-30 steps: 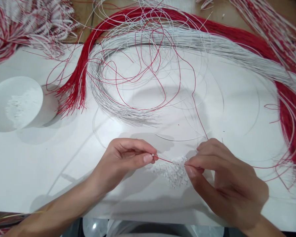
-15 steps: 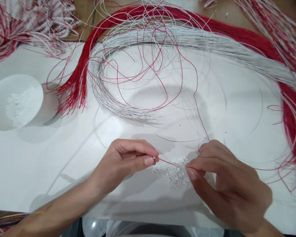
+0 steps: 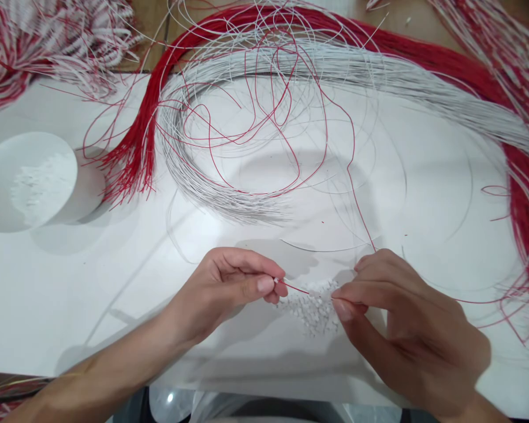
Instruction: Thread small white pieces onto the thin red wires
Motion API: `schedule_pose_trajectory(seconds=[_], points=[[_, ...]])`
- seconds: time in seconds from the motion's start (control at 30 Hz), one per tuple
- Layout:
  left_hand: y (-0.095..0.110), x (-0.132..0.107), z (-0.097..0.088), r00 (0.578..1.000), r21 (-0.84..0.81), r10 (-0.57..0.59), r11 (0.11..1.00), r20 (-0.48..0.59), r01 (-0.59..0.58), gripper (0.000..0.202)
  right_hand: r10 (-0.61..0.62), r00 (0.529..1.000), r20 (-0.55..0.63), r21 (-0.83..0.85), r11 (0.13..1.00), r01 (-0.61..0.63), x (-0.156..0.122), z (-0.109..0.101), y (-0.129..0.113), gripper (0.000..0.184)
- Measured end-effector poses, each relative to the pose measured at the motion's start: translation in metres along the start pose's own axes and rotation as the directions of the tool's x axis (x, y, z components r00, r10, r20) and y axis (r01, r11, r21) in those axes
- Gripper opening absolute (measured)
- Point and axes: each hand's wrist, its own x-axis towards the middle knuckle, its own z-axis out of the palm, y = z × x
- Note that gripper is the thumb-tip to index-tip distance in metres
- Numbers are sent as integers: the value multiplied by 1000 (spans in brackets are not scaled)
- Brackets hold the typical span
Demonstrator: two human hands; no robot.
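Observation:
My left hand (image 3: 242, 279) pinches a tiny white connector (image 3: 276, 281) between thumb and index finger. From it a thin red wire (image 3: 296, 288) runs right toward the fingertips of my right hand (image 3: 392, 317). Those fingertips are closed in a pinch on the wire, whose end there blends into the white background. A long stretch of red wire also rises from behind my right knuckles to the loose loops above. Between and just below both hands lies a pile of small white connectors (image 3: 312, 314) on the white tabletop (image 3: 127, 288).
A white cup (image 3: 90, 182) lies tipped at the left with small white pieces inside. Bundles of red wires (image 3: 152, 117) and white wires (image 3: 189, 182) arc across the back. Red-and-white wire bunches (image 3: 70, 47) fill the far left corner, with more wires (image 3: 489, 47) far right.
My left fingers have shifted slightly around the white connector, and more of the lower fingers shows beneath the thumb. My right hand stays almost in place.

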Motion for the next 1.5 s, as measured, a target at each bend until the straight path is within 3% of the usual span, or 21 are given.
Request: schedule_pose_trajectory(seconds=[0.27,0.47,0.83,1.07,1.27,1.5], points=[[0,1,0,998,-65,-57,996,15,57,13,-4,1000,1,1,1000,4,0,0,0,13],[0,1,0,998,-40,-63,997,-12,63,18,9,1000,7,-18,1000,-8,0,-1,-2,11],[-1,2,-1,998,-47,-58,997,34,59,12,-13,999,37,-55,998,15,0,0,-1,11],[0,2,-1,999,-4,-51,999,20,51,14,-124,992,-17,-133,984,120,2,1,-4,16],[1,2,0,997,8,-73,997,10,73,18,-215,974,72,-201,953,226,7,-6,-3,12],[1,1,-1,995,-27,-102,994,12,102,19,-207,971,121,-203,952,228,7,-8,-3,12]])
